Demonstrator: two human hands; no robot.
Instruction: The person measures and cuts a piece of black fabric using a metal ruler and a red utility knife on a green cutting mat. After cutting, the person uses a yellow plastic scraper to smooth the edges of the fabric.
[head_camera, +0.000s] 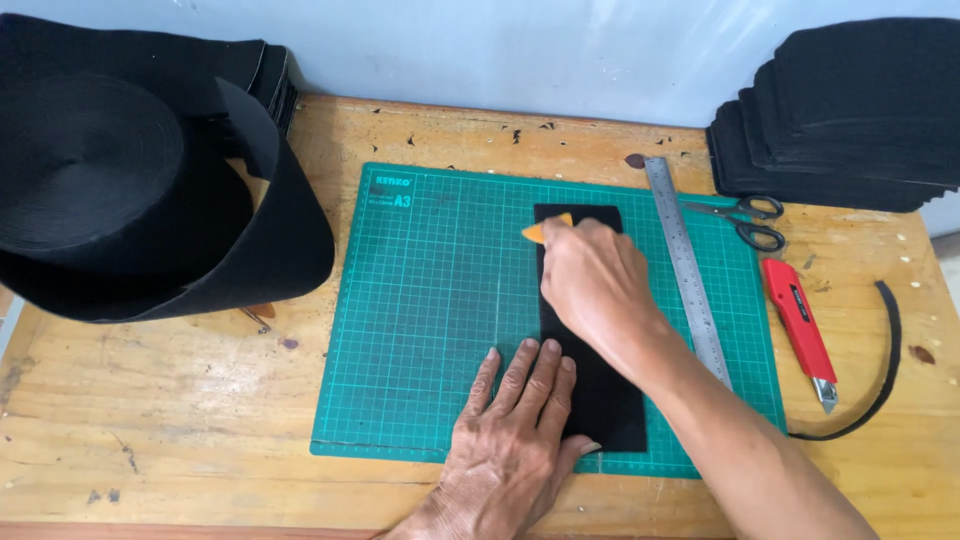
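In the middle of the frame a black strip (590, 390) lies lengthwise on a green cutting mat (420, 320), which sits on the wooden counter (150, 420). The left hand (515, 440) presses flat on the strip's lower end, fingers spread and holding nothing. The right hand (595, 280) is closed around a small orange marker (545, 230) at the strip's upper left corner. A steel ruler (685, 265) lies just right of the strip; scissors (750, 220) and a red utility knife (800, 330) lie farther right.
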